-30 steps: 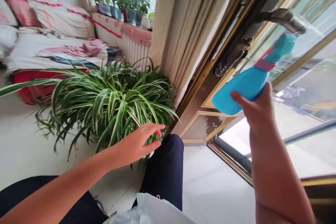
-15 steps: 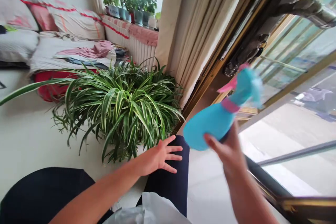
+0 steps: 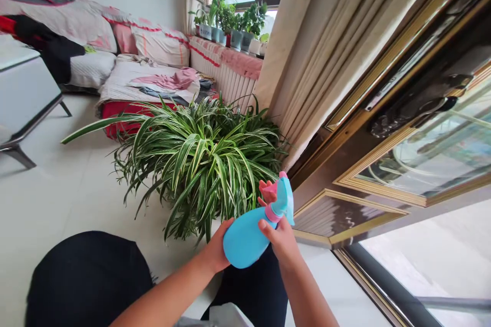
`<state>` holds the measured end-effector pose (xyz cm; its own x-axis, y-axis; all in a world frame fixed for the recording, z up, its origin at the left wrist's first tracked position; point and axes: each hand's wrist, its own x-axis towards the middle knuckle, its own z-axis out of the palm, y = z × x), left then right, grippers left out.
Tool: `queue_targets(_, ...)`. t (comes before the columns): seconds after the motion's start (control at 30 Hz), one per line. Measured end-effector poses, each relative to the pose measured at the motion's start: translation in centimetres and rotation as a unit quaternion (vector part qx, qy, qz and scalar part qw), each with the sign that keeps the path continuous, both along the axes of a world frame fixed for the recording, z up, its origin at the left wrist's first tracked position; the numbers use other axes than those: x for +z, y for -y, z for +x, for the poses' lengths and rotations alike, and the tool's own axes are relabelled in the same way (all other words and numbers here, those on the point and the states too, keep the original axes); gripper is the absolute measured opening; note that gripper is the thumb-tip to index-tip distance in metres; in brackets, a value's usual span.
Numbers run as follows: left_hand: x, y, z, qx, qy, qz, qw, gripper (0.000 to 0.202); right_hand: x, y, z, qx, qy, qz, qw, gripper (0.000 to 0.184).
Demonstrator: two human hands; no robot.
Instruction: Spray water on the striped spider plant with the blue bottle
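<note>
A light blue spray bottle (image 3: 247, 235) with a pink collar and trigger is held low in front of me, over my dark-trousered knee. My right hand (image 3: 282, 242) wraps its neck from the right side. My left hand (image 3: 217, 250) is cupped against the bottle's round body on the left. The nozzle points up and away toward a large striped-leaf spider plant (image 3: 195, 156) standing on the floor just beyond the bottle.
A glass door with a dark metal handle (image 3: 416, 107) and gold trim runs along the right. Beige curtains (image 3: 318, 61) hang beside the plant. Behind are a low bed with cushions (image 3: 149, 79), a radiator shelf with potted plants (image 3: 230, 28) and a grey table (image 3: 23, 92) at left.
My right hand brought the bottle down from beside the door handle to my knee. My left hand moved off my knee and came up against the bottle's body.
</note>
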<state>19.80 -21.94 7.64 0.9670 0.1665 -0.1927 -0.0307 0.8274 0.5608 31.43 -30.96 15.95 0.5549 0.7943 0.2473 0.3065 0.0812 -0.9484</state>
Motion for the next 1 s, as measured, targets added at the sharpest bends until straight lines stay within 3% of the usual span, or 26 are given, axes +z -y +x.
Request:
queue_targets(0.1,0.0,0.1,0.7,0.017,-0.012,-0.020,1.000,0.050,0.3,-0.8,0.0,-0.018,0.012,0.016,1.000,0.063)
queue_targets(0.2,-0.4,0.1,1.2,0.043,-0.021,-0.030,0.998,0.047,0.3,-1.5,-0.5,-0.078,0.047,0.048,0.995,0.041)
queue_targets(0.37,-2.5,0.0,1.9,0.065,-0.009,-0.042,0.997,0.046,-0.1,-2.2,-1.2,-0.120,0.038,0.048,0.991,0.014)
queue_targets(0.47,-4.1,0.0,2.0,0.047,0.039,-0.017,0.998,0.054,-0.1,-1.9,-1.0,-0.105,0.089,0.046,0.989,0.022)
queue_targets(0.6,-5.3,0.0,2.1,-0.067,0.061,-0.079,0.993,0.068,0.1,-0.9,-0.2,-0.057,0.122,0.022,0.991,0.054)
queue_targets(0.7,-5.8,0.4,1.9,-0.126,0.055,-0.093,0.986,0.073,-0.3,-0.2,0.4,-0.047,0.096,0.010,0.994,0.043)
queue_targets(0.87,-6.5,1.5,1.3,-0.124,0.030,-0.111,0.986,0.073,-1.9,0.6,0.2,-0.066,0.067,-0.013,0.996,0.025)
queue_targets(1.0,-6.7,1.7,1.1,-0.115,0.019,-0.108,0.987,0.065,-2.6,1.5,-0.9,-0.055,0.088,-0.029,0.994,0.053)
